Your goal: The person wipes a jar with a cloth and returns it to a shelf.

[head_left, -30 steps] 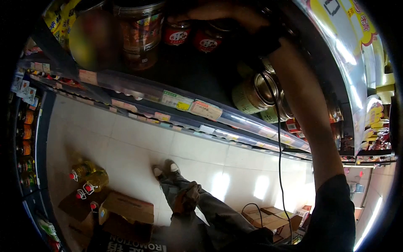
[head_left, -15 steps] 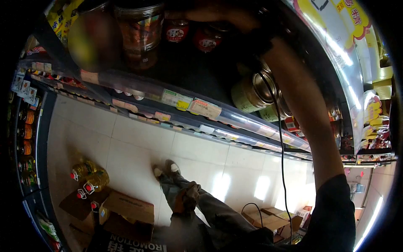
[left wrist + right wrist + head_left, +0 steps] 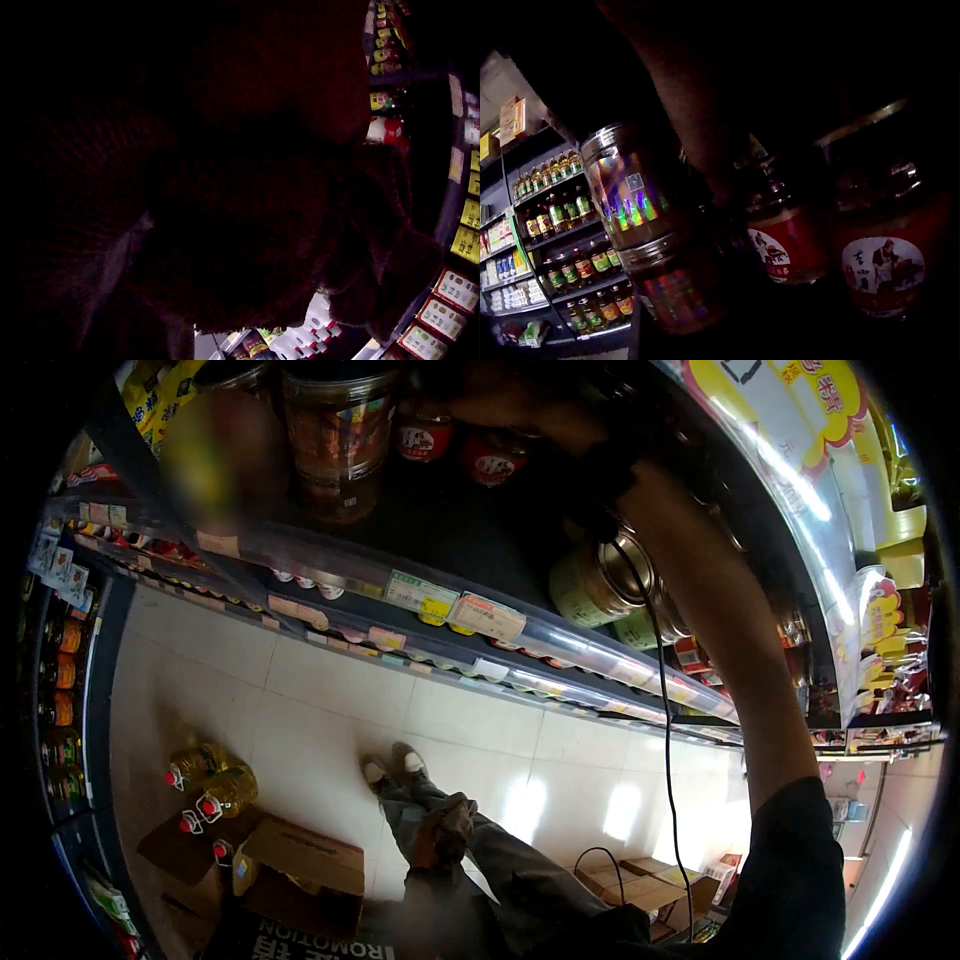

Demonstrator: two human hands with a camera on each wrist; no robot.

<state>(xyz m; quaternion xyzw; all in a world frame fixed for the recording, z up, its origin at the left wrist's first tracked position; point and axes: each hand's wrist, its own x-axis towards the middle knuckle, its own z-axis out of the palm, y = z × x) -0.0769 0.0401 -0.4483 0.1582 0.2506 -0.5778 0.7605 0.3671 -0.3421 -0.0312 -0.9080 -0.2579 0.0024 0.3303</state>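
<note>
The right hand point(image 3: 505, 400) is up on the shelf point(image 3: 440, 605), right at the red jars point(image 3: 493, 463). It is too dark to tell if it pinches one. The left hand point(image 3: 285, 225) is too dark to tell too. Beside the red jars stands a big shiny jar point(image 3: 335, 435). Far down, oil bottles point(image 3: 215, 785) lie on the floor point(image 3: 330, 710).

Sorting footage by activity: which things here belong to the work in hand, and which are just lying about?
In hand: right hand reaching onto the shelf; red-labelled jars at its fingers; shiny-banded tub beside them.
Lying about: large tins further along; price tags; oil bottles and cardboard box on the floor.
</note>
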